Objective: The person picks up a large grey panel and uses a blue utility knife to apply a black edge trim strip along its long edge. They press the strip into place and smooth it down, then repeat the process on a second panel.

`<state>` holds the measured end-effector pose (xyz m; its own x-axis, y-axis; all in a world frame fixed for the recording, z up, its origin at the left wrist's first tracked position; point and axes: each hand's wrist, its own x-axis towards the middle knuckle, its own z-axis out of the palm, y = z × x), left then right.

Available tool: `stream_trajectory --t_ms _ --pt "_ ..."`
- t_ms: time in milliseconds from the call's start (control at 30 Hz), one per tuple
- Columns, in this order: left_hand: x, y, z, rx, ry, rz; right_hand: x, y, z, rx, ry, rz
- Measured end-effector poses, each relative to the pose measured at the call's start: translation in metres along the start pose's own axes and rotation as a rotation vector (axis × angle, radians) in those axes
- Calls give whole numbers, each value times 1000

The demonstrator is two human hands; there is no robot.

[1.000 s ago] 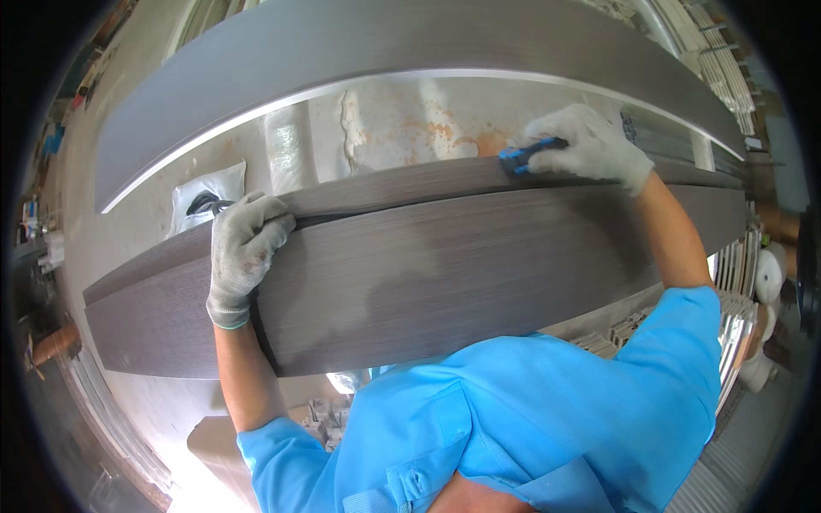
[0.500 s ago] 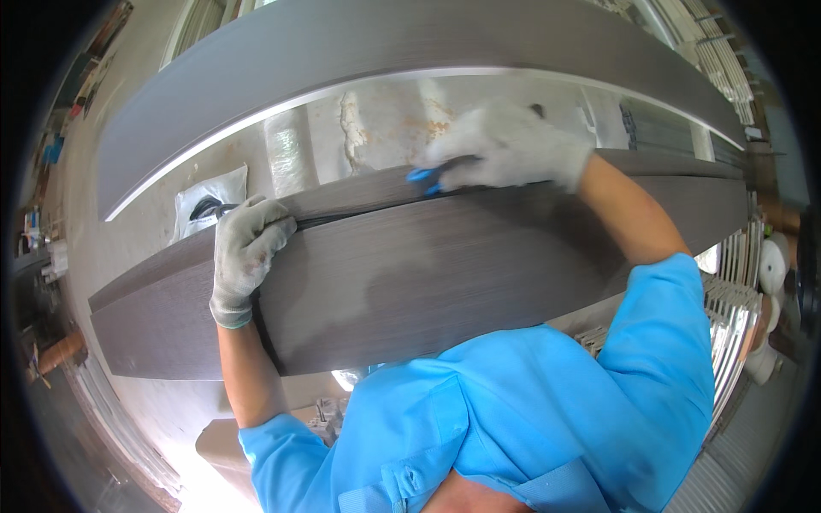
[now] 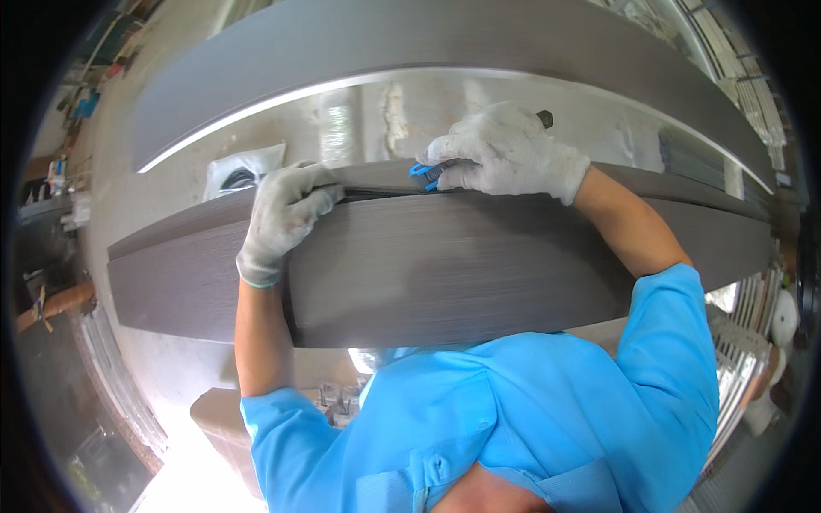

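Across in front of me lies a long dark grey wood-grain panel (image 3: 445, 274) with a narrow groove along its far edge. My left hand (image 3: 286, 218), in a pale work glove, is closed at that edge. Its fingers pinch a thin black strip (image 3: 363, 194) lying along the groove. My right hand (image 3: 506, 152), gloved too, grips a blue-and-black utility knife (image 3: 425, 176). The knife's blue front end points left, just over the groove, and its dark rear end sticks out above the knuckles. Whether a blade touches the strip I cannot tell.
A second long grey panel (image 3: 410, 38) with a pale edge lies beyond. Between the panels are a clear plastic bag (image 3: 244, 169) holding something black and a roll in clear wrap (image 3: 337, 135). Stacked pale profiles (image 3: 742, 355) stand at the right, a brown box (image 3: 224, 419) lower left.
My view has shifted, so the panels sit further right. The knife has come closer to my left hand, and my right hand, blurred before, is now sharper. Both hands keep their grips.
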<state>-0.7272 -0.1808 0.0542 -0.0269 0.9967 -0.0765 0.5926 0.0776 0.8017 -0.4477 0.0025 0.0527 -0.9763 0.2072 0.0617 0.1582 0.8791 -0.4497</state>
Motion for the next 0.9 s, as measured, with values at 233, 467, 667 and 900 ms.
stream_trajectory --t_ms 233,467,667,900 --pt "-6 -78 -133 386 -80 -408 1 -12 -12 79 -110 210" --pt "-85 46 -185 218 40 468 -3 -37 -19 235 -133 466" --pt "-74 -11 -190 76 -30 57 -11 -47 -11 191 -33 543" --pt "-93 -145 -155 -19 171 -96 -10 -53 -13 197 -69 606"
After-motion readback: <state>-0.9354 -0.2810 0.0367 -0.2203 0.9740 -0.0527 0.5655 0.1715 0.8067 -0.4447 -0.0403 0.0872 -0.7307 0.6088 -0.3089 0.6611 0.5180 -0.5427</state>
